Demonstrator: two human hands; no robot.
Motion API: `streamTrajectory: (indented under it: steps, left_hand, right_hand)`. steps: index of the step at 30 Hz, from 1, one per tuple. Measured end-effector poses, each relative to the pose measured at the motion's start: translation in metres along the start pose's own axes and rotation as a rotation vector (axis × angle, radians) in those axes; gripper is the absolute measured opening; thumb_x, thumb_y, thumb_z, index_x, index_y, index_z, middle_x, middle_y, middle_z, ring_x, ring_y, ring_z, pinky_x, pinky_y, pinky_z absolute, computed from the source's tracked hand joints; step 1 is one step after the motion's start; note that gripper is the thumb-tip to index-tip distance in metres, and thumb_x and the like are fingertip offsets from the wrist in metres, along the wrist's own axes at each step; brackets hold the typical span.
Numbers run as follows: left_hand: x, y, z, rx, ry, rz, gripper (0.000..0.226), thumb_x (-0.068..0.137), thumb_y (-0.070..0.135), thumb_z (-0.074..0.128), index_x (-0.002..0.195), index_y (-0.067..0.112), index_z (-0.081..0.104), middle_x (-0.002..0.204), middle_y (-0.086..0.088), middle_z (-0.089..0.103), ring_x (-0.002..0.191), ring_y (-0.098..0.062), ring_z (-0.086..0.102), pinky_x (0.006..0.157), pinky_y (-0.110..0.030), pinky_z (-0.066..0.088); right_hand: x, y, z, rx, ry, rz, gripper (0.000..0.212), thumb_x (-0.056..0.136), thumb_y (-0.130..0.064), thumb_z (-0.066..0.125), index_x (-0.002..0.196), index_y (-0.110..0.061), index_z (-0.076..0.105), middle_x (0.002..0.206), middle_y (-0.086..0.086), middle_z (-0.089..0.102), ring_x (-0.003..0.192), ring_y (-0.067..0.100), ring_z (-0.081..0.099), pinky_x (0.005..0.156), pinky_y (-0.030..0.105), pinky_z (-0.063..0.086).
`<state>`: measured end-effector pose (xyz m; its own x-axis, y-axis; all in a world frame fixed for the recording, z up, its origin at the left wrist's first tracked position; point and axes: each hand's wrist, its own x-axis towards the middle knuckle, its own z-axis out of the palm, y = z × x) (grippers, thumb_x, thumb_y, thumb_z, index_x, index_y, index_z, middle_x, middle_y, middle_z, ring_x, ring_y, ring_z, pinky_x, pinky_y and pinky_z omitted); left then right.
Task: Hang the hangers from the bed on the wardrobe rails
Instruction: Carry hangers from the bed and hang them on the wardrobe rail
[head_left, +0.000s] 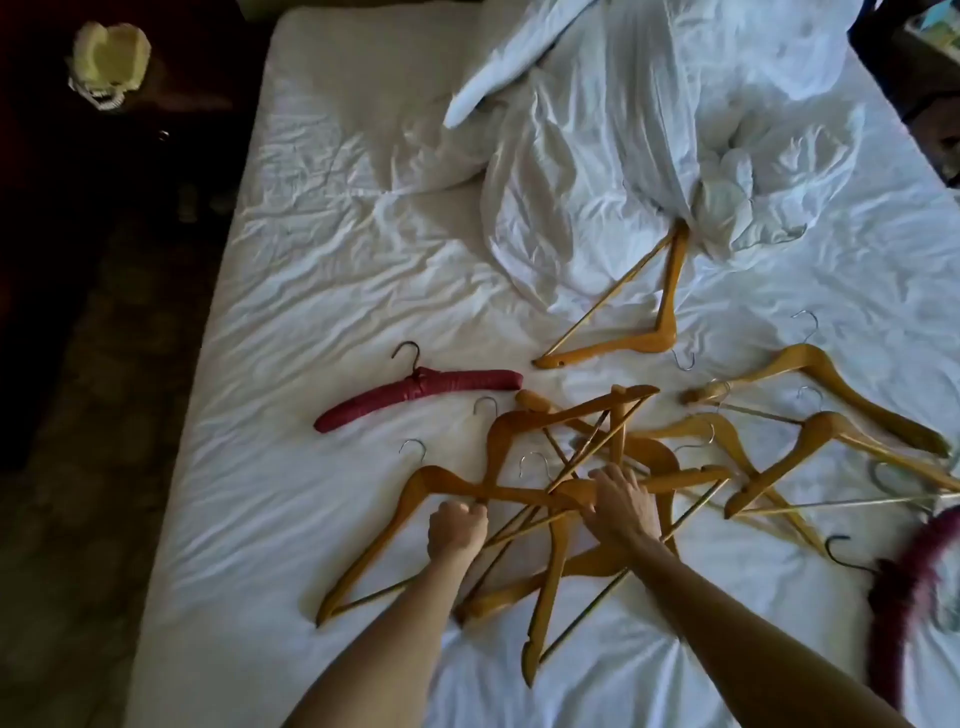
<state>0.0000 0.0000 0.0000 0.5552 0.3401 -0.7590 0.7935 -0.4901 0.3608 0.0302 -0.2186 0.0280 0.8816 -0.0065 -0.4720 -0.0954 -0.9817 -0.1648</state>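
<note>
Several wooden hangers (566, 457) lie tangled in a heap on the white bed (291, 322). My left hand (456, 527) grips the arm of the leftmost wooden hanger (410, 499). My right hand (621, 501) reaches into the heap, its fingers curled over a hanger near the middle. A red padded hanger (415, 397) lies apart to the left. Another wooden hanger (654, 322) lies farther up, its end under the duvet. More wooden hangers (810, 415) spread to the right. The wardrobe rails are out of view.
A crumpled white duvet (649, 156) covers the far part of the bed. A dark red padded hanger (904, 587) lies at the right edge. Dark patterned floor (93, 415) runs along the left side, with a pale basket-like object (109, 62) at the top left.
</note>
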Motion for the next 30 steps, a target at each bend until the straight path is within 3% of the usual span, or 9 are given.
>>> streamTrajectory:
  steps: [4,7,11,13,16,20,23,27,30]
  left_hand:
    - [0.035,0.012,0.022,-0.268,0.029,-0.23,0.047,0.097,0.046,0.057,0.103,0.002,0.069,0.088,-0.011,0.075,0.083,-0.024,0.074,0.082,-0.038,0.062]
    - [0.053,0.025,0.036,-0.497,0.012,-0.349,0.045,0.097,0.047,0.061,0.1,0.002,0.062,0.084,-0.009,0.068,0.064,-0.014,0.067,0.052,-0.022,0.056]
    - [0.072,0.029,0.039,-0.76,0.018,-0.429,0.032,0.097,0.031,0.067,0.11,0.002,0.059,0.098,-0.013,0.065,0.074,-0.018,0.065,0.073,-0.026,0.059]
    - [0.068,0.027,0.038,-0.84,-0.005,-0.443,0.03,0.097,0.023,0.067,0.115,0.001,0.061,0.093,-0.011,0.062,0.074,-0.018,0.062,0.077,-0.026,0.058]
    - [0.049,0.019,0.036,-0.789,-0.023,-0.416,0.031,0.098,0.028,0.065,0.112,0.0,0.064,0.081,-0.009,0.064,0.064,-0.017,0.062,0.068,-0.026,0.054]
    - [0.014,0.004,0.031,-0.669,0.003,-0.405,0.043,0.097,0.041,0.062,0.116,0.003,0.064,0.118,-0.019,0.071,0.112,-0.035,0.069,0.096,-0.043,0.054]
    - [-0.022,-0.003,0.018,-0.588,0.037,-0.355,0.037,0.099,0.043,0.057,0.102,0.006,0.062,0.113,-0.017,0.072,0.103,-0.033,0.071,0.096,-0.046,0.057]
    - [-0.079,-0.012,-0.002,-0.556,0.025,-0.277,0.042,0.099,0.042,0.059,0.116,0.005,0.067,0.115,-0.015,0.07,0.111,-0.034,0.066,0.1,-0.046,0.054]
    - [-0.124,-0.018,-0.022,-0.544,0.045,-0.191,0.034,0.097,0.032,0.064,0.1,-0.001,0.073,0.094,-0.012,0.074,0.092,-0.028,0.071,0.079,-0.034,0.056]
  right_hand:
    - [0.019,0.017,0.011,-0.136,-0.102,-0.019,0.056,0.093,-0.04,0.064,0.144,-0.023,0.047,0.154,0.004,0.042,0.145,0.026,0.036,0.115,0.041,0.034]
    - [0.033,0.031,0.032,-0.167,-0.11,-0.059,0.047,0.093,-0.038,0.066,0.137,-0.028,0.055,0.143,0.001,0.053,0.139,0.023,0.042,0.112,0.04,0.038]
    - [0.035,0.053,0.047,-0.047,-0.295,-0.069,0.026,0.094,-0.042,0.064,0.118,-0.032,0.067,0.105,-0.006,0.067,0.096,0.01,0.064,0.081,0.029,0.058]
    - [0.027,0.061,0.048,0.06,-0.377,-0.051,0.024,0.095,-0.046,0.061,0.113,-0.031,0.068,0.098,-0.006,0.068,0.086,0.01,0.068,0.079,0.032,0.06]
    - [0.015,0.072,0.046,0.131,-0.364,0.004,0.027,0.094,-0.047,0.059,0.113,-0.028,0.065,0.092,-0.007,0.069,0.08,0.01,0.069,0.078,0.035,0.061]
    - [-0.014,0.079,0.044,0.178,-0.354,0.047,0.031,0.094,-0.042,0.062,0.12,-0.026,0.061,0.099,-0.007,0.07,0.085,0.009,0.068,0.082,0.032,0.058]
    - [-0.049,0.08,0.038,0.285,-0.361,0.129,0.028,0.093,-0.046,0.065,0.108,-0.024,0.065,0.092,-0.006,0.069,0.079,0.01,0.067,0.079,0.028,0.058]
    - [-0.098,0.076,0.022,0.488,-0.432,0.205,0.027,0.093,-0.042,0.067,0.081,-0.017,0.065,0.066,-0.004,0.058,0.056,0.006,0.057,0.059,0.022,0.053]
    - [-0.135,0.06,0.003,0.624,-0.488,0.197,0.028,0.093,-0.038,0.068,0.088,-0.01,0.07,0.062,-0.002,0.055,0.047,0.004,0.05,0.049,0.019,0.045]
